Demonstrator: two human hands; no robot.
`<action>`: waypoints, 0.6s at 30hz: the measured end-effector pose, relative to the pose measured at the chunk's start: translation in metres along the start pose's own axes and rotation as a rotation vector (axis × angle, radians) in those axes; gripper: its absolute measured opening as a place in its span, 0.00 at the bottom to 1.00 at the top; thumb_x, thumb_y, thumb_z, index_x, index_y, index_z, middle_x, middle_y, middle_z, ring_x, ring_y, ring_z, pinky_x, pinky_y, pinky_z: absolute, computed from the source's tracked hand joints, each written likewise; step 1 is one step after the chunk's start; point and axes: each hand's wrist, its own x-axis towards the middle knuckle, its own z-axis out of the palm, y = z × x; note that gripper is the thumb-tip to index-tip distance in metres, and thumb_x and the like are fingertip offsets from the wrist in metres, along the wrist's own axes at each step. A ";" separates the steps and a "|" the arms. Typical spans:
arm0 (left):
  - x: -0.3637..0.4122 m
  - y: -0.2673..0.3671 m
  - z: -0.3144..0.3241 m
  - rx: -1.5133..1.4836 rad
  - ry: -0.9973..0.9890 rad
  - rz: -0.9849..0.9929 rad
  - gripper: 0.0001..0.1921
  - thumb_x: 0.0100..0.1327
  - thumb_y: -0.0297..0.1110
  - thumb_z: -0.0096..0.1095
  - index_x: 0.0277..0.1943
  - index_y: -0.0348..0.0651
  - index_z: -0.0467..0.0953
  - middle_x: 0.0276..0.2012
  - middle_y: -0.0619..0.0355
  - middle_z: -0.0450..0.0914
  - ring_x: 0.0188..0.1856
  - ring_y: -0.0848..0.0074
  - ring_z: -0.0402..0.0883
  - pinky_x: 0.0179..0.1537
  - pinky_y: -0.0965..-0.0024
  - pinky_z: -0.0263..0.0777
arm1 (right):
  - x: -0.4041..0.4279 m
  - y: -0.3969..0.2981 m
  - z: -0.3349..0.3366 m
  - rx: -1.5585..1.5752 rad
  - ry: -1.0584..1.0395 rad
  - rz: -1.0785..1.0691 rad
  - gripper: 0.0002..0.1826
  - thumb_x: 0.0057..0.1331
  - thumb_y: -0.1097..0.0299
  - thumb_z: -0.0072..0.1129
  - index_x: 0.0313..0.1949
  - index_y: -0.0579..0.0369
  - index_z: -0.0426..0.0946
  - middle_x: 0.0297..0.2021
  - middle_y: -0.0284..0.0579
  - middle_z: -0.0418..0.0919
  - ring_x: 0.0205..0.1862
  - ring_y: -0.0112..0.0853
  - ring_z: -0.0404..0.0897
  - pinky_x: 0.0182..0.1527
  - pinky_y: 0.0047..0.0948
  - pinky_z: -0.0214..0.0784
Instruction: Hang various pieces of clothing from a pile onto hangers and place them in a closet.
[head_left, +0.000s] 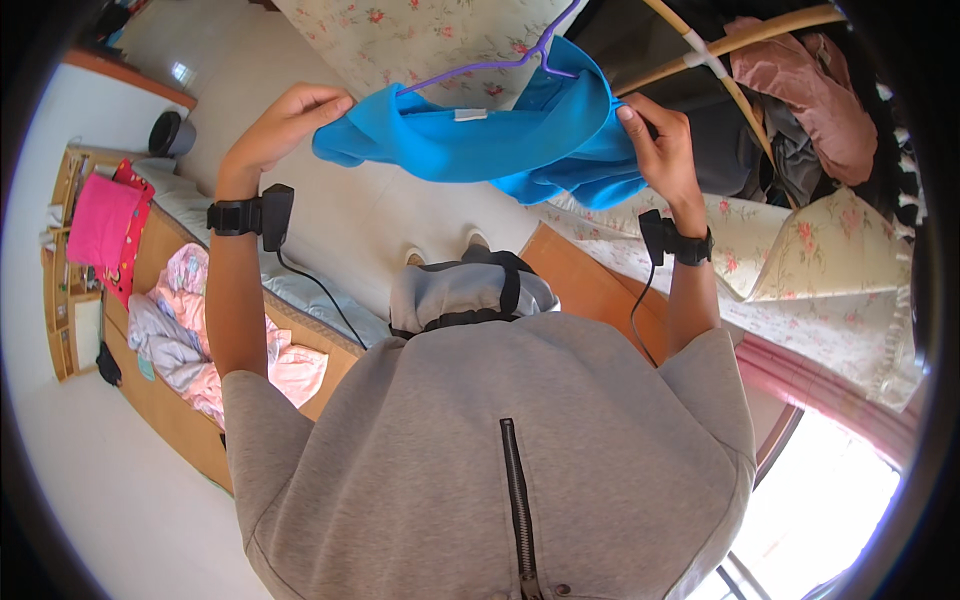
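Observation:
A bright blue collared garment (480, 146) hangs in front of me on a purple clothes hanger (480, 66). The hanger's bar runs inside the collar, and its hook leaves the picture at the top. Between thumb and fingers, my left hand (296, 120) pinches the garment's left shoulder. My right hand (658, 142) grips the opposite shoulder, with some fingertips hidden behind the cloth. A small white label (470, 115) shows inside the neck. The garment's lower part is mostly out of sight beneath the collar and shoulders.
To the right stands a wardrobe frame of wooden poles (739, 34) with a pink garment (814, 97) and a floral fabric cover (825, 240). At the left, a bed (169, 240) bears crumpled bedding (195, 330) and a pink pillow (105, 217). A brown cardboard sheet (581, 289) lies near my legs.

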 end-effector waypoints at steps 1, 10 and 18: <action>0.007 -0.002 -0.001 -0.030 -0.081 0.074 0.15 0.76 0.40 0.59 0.49 0.35 0.82 0.40 0.64 0.81 0.44 0.83 0.76 0.51 0.76 0.68 | -0.002 -0.001 -0.001 -0.027 -0.016 0.035 0.09 0.74 0.70 0.58 0.37 0.63 0.78 0.22 0.47 0.69 0.22 0.33 0.64 0.27 0.30 0.61; 0.034 0.025 0.044 0.433 0.558 0.533 0.11 0.72 0.38 0.65 0.44 0.38 0.80 0.32 0.57 0.80 0.35 0.81 0.77 0.43 0.76 0.71 | -0.009 -0.017 0.005 -0.108 -0.043 0.185 0.11 0.75 0.67 0.58 0.39 0.64 0.78 0.20 0.46 0.67 0.21 0.28 0.60 0.26 0.29 0.58; 0.048 0.013 0.050 0.376 0.414 0.618 0.19 0.73 0.50 0.61 0.44 0.39 0.83 0.32 0.53 0.84 0.28 0.67 0.80 0.32 0.65 0.72 | -0.014 -0.010 0.004 -0.079 0.007 0.193 0.13 0.77 0.66 0.55 0.37 0.64 0.76 0.20 0.38 0.64 0.25 0.22 0.59 0.27 0.27 0.56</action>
